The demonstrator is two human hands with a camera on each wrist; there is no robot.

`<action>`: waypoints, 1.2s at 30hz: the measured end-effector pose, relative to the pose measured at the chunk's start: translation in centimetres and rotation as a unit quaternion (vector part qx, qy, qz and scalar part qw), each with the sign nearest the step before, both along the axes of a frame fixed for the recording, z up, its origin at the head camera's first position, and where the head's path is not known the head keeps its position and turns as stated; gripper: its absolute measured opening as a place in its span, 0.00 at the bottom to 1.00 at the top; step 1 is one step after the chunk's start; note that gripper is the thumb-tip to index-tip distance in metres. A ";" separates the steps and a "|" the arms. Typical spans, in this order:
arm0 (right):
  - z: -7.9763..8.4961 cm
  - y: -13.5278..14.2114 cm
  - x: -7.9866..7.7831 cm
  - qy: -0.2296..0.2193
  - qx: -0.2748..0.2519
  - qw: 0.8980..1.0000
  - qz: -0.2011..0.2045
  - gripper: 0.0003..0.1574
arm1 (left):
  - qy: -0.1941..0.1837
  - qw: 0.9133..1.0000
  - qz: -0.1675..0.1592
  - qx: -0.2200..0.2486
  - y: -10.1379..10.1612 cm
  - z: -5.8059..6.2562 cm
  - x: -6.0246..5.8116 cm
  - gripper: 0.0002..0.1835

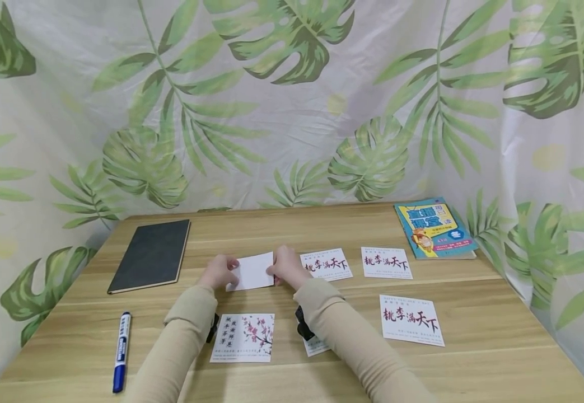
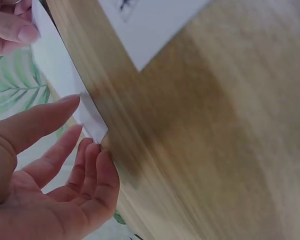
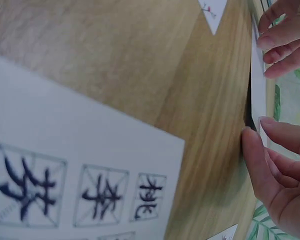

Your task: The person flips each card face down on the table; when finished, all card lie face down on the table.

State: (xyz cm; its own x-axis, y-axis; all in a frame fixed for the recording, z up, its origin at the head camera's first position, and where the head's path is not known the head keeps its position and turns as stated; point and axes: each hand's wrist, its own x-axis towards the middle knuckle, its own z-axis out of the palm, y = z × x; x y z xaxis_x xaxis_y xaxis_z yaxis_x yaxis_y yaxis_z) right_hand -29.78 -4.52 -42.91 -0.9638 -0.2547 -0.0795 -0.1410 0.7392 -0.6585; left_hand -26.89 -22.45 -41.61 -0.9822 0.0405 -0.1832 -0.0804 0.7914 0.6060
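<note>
A blank white card (image 1: 253, 271) is held between my two hands over the back middle of the table. At its left edge is my left hand (image 1: 219, 271), thumb over the white face and the other fingers bent at the edge and corner. My right hand (image 1: 288, 265) pinches the right edge between thumb and fingers. In the right wrist view, that card (image 3: 258, 80) appears nearly edge-on, slightly raised above the wood on the right hand's side. Nearer me lies a card with plum blossoms and dark characters (image 1: 243, 338).
Several cards with red and black characters, including a back right card (image 1: 386, 263) and a front right card (image 1: 412, 320), lie rightward; one is partly under my right forearm. A dark notebook (image 1: 152, 254), blue marker (image 1: 121, 352) and colourful book (image 1: 435, 228) lie on the wooden table (image 1: 342, 313).
</note>
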 end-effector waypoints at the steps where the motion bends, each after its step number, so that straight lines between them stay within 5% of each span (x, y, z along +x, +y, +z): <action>1: 0.0 0.0 0.0 -0.003 0.005 1.000 0.001 0.18 | 0.003 1.000 0.003 -0.007 0.1 0.0 0.0 0.28; 9: -0.1 0.3 -0.5 -0.044 0.011 0.999 0.017 0.11 | 0.022 0.998 0.020 -0.062 0.2 0.0 -0.4 0.25; 20: -0.2 0.9 -0.4 -0.058 -0.024 0.996 0.057 0.10 | 0.016 0.999 0.019 -0.029 -0.7 -0.1 -0.1 0.31; 29: 0.3 3.8 -1.1 -0.128 -0.101 0.979 0.120 0.19 | 0.013 1.000 0.006 -0.012 0.1 0.7 -0.5 0.35; 36: 1.5 7.6 -2.3 -0.057 -0.089 0.990 0.098 0.27 | 0.034 0.999 -0.003 0.005 2.1 1.8 -1.6 0.30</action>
State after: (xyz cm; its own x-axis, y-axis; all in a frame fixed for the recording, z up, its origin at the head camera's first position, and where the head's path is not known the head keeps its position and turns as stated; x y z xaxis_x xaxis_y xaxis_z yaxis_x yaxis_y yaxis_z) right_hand -32.08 3.05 -41.39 -0.8818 -0.4553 -0.1230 -0.1866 0.5763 -0.7957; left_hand -28.48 -20.33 -39.86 -0.9922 0.0487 -0.1147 -0.0329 0.7854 0.6182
